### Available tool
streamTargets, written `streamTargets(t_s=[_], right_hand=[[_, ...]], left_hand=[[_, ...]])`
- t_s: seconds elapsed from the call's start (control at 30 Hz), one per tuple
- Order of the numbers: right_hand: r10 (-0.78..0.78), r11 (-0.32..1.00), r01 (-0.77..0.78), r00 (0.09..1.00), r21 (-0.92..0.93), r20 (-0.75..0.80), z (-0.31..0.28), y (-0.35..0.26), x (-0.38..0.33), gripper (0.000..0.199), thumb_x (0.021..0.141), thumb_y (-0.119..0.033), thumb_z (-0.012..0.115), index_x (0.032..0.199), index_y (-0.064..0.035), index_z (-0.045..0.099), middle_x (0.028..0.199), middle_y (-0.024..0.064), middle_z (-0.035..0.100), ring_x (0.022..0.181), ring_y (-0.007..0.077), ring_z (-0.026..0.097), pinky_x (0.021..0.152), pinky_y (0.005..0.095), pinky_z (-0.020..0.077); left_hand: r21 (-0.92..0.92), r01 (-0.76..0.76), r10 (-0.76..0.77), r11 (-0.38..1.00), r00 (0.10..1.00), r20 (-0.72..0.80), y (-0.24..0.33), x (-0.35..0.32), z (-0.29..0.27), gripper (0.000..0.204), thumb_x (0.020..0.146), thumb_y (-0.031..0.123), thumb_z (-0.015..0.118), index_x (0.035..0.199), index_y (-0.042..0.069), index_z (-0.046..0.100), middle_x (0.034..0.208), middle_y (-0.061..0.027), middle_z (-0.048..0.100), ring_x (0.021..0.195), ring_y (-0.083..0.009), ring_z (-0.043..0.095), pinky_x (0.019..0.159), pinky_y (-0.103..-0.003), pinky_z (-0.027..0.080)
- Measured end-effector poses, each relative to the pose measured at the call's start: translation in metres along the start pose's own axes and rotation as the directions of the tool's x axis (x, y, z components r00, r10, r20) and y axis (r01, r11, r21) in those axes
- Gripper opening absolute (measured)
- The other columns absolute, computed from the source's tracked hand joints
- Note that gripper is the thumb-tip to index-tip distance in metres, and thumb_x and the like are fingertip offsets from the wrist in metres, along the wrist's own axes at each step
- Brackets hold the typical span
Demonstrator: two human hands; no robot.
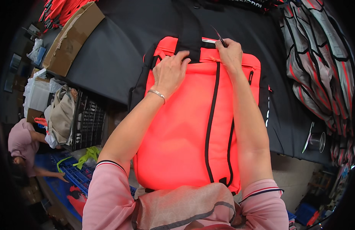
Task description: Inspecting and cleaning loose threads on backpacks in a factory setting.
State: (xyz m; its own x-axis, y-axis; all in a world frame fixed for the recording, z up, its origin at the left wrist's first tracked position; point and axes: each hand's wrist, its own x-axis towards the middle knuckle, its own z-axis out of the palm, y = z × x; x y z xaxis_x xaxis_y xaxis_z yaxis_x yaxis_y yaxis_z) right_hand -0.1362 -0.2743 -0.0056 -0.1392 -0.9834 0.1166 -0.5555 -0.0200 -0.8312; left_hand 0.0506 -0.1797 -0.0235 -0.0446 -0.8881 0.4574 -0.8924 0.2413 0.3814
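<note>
Grey-beige cloth [185,205] hides the lower edge of the coral-red zippered bag [177,126] on the black table [108,50]; right hand [232,55] clamps a slim pointed tool [222,41], partly covered; left hand [170,73] touches the black strap [188,30], whether pinching I cannot tell.

Bag [177,126] on table [116,42], centre; left hand [170,73] and right hand [230,55] at its far end. Left: cardboard box [72,42], basket [88,122] nearer. Right: fabric heap [319,65], cup [319,142] nearer, stick [308,137] just left of cup.
</note>
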Motion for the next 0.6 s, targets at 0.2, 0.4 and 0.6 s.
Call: streamTargets(t_s=[0.2, 0.4, 0.6], right_hand=[[-0.066, 0.997, 0.069, 0.995, 0.040, -0.070, 0.011, 0.016, -0.008, 0.023, 0.088, -0.023, 0.068, 0.098, -0.0032, 0.071, 0.088, 0.0136, 0.073, 0.084, 0.0285, 0.070, 0.077, 0.0373, 0.0525], [-0.086, 0.996, 0.088, 0.994, 0.017, -0.074, 0.012, 0.018, -0.012, 0.019, 0.087, -0.024, 0.068, 0.096, -0.0064, 0.071, 0.089, 0.0123, 0.073, 0.085, 0.0307, 0.070, 0.075, 0.0395, 0.0523], [-0.123, 0.992, 0.122, 0.991, -0.026, -0.045, 0.013, 0.015, -0.015, 0.021, 0.087, -0.025, 0.068, 0.095, -0.0064, 0.071, 0.086, 0.0119, 0.072, 0.083, 0.0306, 0.069, 0.073, 0.0406, 0.0519]], left_hand=[[0.087, 0.128, -0.133, 0.988, 0.990, 0.054, 0.016, 0.017, 0.005, 0.019, 0.090, 0.031, 0.068, 0.099, 0.015, 0.075, 0.084, 0.0000, 0.065, 0.075, -0.0220, 0.066, 0.063, -0.037, 0.050], [0.148, 0.179, -0.180, 0.973, 0.984, -0.004, 0.023, 0.020, 0.029, 0.018, 0.085, 0.029, 0.072, 0.097, 0.016, 0.075, 0.088, 0.0027, 0.063, 0.078, -0.0215, 0.065, 0.066, -0.039, 0.048], [0.278, -0.048, 0.105, 0.959, 0.975, -0.194, 0.015, 0.020, 0.047, 0.007, 0.084, 0.022, 0.069, 0.084, 0.015, 0.067, 0.084, 0.0004, 0.060, 0.084, -0.0177, 0.058, 0.078, -0.038, 0.033]])
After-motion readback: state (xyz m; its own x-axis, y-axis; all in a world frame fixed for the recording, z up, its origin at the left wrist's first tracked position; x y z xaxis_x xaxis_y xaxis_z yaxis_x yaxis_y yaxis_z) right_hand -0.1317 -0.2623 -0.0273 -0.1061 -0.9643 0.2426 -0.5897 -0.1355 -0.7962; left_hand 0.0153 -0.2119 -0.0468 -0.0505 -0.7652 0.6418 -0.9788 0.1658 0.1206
